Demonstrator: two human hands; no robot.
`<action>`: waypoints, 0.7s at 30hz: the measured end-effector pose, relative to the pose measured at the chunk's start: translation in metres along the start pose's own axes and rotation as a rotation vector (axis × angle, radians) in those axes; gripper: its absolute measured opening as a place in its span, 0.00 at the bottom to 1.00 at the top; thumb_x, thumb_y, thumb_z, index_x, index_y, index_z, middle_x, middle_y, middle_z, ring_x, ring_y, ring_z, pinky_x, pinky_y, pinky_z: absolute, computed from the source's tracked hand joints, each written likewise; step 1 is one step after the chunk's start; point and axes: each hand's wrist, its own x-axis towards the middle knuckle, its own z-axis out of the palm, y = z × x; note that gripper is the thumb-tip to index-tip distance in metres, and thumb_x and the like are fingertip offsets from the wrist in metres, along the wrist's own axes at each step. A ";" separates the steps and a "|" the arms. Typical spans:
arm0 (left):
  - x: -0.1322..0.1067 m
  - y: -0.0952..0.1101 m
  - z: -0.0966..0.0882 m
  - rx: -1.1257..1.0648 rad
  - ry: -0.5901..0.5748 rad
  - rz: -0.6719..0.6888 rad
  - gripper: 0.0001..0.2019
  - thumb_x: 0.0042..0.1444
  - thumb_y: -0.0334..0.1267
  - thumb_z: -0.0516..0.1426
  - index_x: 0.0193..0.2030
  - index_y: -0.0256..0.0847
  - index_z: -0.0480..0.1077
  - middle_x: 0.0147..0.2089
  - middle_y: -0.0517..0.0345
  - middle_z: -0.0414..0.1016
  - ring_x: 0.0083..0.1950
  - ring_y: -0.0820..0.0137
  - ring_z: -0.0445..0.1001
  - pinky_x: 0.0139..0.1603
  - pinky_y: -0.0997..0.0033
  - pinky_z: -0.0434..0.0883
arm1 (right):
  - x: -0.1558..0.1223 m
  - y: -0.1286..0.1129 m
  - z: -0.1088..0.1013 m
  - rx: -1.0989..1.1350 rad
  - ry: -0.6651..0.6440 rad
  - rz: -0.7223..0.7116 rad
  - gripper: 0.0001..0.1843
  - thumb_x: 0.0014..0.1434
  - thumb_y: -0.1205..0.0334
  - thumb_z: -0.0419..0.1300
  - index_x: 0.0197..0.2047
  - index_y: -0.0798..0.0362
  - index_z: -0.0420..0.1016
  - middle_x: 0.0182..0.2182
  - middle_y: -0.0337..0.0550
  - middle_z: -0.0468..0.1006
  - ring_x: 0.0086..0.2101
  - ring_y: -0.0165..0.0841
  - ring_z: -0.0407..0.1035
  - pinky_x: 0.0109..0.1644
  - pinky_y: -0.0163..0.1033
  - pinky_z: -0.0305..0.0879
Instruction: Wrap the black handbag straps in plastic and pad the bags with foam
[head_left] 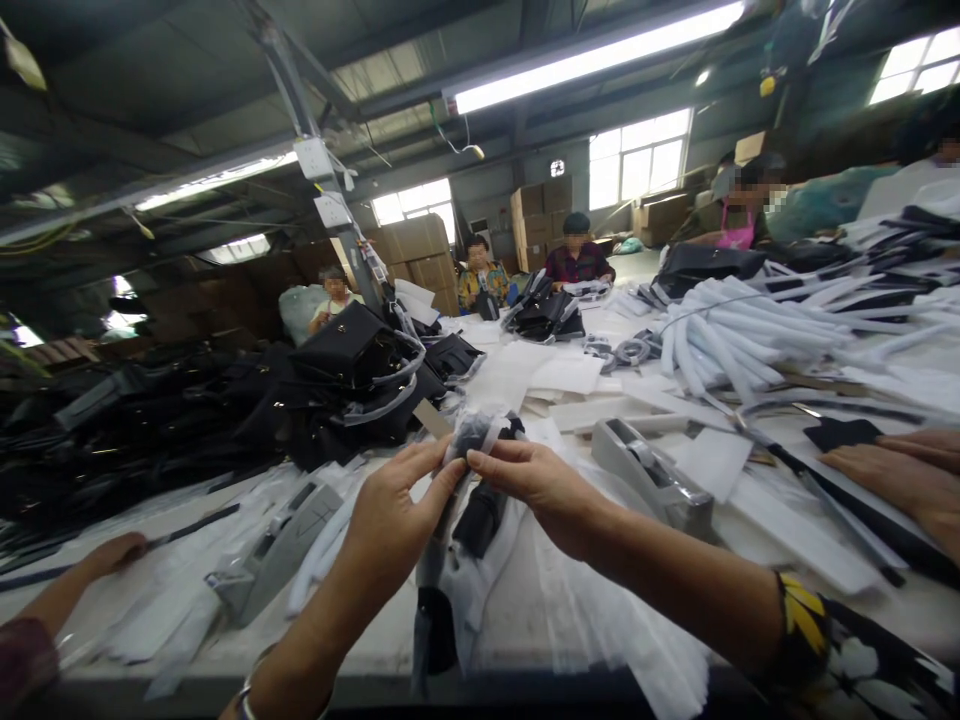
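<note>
My left hand (405, 510) and my right hand (544, 490) meet at the middle of the table, thumbs and fingers pinched on a black strap (478, 520) partly covered in translucent white wrapping. The fingertips nearly touch at the strap's upper end. Below them the strap and its wrapping (469, 600) hang down toward the table's front edge. What lies right under the fingertips is partly hidden. A grey tape dispenser (262, 560) stands to the left of my left forearm, and another tape dispenser (652, 475) stands beyond my right forearm.
Black bags (352, 350) are heaped at left. White sheets (517, 370) and a bundle of white foam tubes (727, 330) cover the table behind. A co-worker's hand (120, 552) holds a dark strip at left; another person's hands (900, 480) are at right. Several people sit across.
</note>
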 end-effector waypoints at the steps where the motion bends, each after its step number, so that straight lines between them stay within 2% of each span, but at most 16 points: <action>1: 0.000 -0.003 0.003 -0.053 0.023 -0.024 0.17 0.61 0.50 0.58 0.53 0.48 0.78 0.54 0.53 0.77 0.55 0.60 0.76 0.58 0.62 0.70 | 0.000 0.001 0.001 0.007 0.000 0.009 0.19 0.54 0.49 0.70 0.46 0.50 0.84 0.40 0.43 0.83 0.47 0.39 0.72 0.60 0.46 0.58; 3: 0.000 -0.008 0.008 -0.223 0.063 -0.130 0.25 0.58 0.50 0.61 0.62 0.49 0.70 0.61 0.51 0.70 0.51 0.63 0.78 0.53 0.63 0.73 | 0.001 0.003 0.002 0.024 -0.008 0.023 0.19 0.55 0.49 0.69 0.46 0.51 0.84 0.39 0.43 0.82 0.46 0.37 0.72 0.57 0.43 0.59; 5: 0.000 -0.010 0.013 -0.402 0.107 -0.275 0.39 0.54 0.49 0.65 0.71 0.56 0.55 0.69 0.48 0.60 0.49 0.65 0.78 0.49 0.65 0.75 | 0.001 0.003 0.002 0.029 -0.008 0.035 0.18 0.55 0.49 0.69 0.44 0.52 0.84 0.37 0.42 0.82 0.42 0.34 0.72 0.53 0.40 0.62; 7: 0.000 -0.008 0.016 -0.556 0.155 -0.393 0.51 0.50 0.46 0.69 0.74 0.61 0.42 0.73 0.46 0.54 0.53 0.64 0.77 0.51 0.66 0.74 | 0.001 0.003 0.001 0.013 -0.003 0.054 0.17 0.56 0.49 0.69 0.43 0.53 0.84 0.33 0.40 0.81 0.36 0.30 0.71 0.47 0.37 0.63; 9: -0.001 -0.003 0.019 -0.749 0.159 -0.438 0.56 0.49 0.42 0.70 0.74 0.62 0.35 0.70 0.45 0.61 0.57 0.62 0.75 0.55 0.64 0.72 | 0.002 0.002 -0.001 -0.012 0.007 0.082 0.17 0.56 0.49 0.69 0.40 0.54 0.84 0.29 0.38 0.79 0.30 0.27 0.68 0.41 0.35 0.62; 11: -0.003 0.001 0.022 -0.920 0.134 -0.417 0.57 0.51 0.40 0.69 0.75 0.60 0.32 0.61 0.48 0.73 0.57 0.61 0.76 0.56 0.62 0.72 | 0.001 0.001 -0.003 -0.029 0.012 0.095 0.16 0.55 0.49 0.70 0.39 0.54 0.84 0.28 0.37 0.78 0.29 0.25 0.66 0.40 0.35 0.62; 13: -0.005 0.003 0.025 -0.991 0.156 -0.392 0.55 0.50 0.39 0.69 0.75 0.57 0.35 0.53 0.52 0.79 0.55 0.62 0.77 0.56 0.62 0.72 | 0.000 0.000 -0.004 0.004 -0.013 0.088 0.17 0.55 0.50 0.70 0.41 0.54 0.84 0.32 0.39 0.80 0.33 0.28 0.70 0.45 0.36 0.64; 17: -0.008 -0.001 0.029 -0.972 0.256 -0.412 0.43 0.47 0.41 0.71 0.69 0.45 0.59 0.52 0.50 0.80 0.55 0.61 0.77 0.57 0.66 0.71 | -0.007 0.002 -0.007 0.294 -0.016 0.078 0.19 0.59 0.49 0.66 0.46 0.55 0.83 0.43 0.47 0.82 0.47 0.37 0.73 0.59 0.44 0.64; 19: -0.009 -0.004 0.029 -0.948 0.269 -0.414 0.37 0.46 0.43 0.71 0.64 0.40 0.66 0.52 0.49 0.80 0.55 0.60 0.77 0.56 0.66 0.72 | -0.010 0.006 -0.007 0.350 0.001 0.055 0.19 0.59 0.51 0.65 0.46 0.56 0.83 0.44 0.48 0.82 0.47 0.38 0.74 0.60 0.45 0.63; 21: -0.009 -0.006 0.029 -0.918 0.270 -0.400 0.35 0.46 0.43 0.71 0.62 0.40 0.68 0.50 0.50 0.81 0.54 0.61 0.78 0.55 0.66 0.73 | -0.013 0.010 -0.004 0.296 -0.030 0.013 0.18 0.59 0.54 0.66 0.48 0.56 0.82 0.45 0.48 0.82 0.47 0.37 0.74 0.61 0.44 0.63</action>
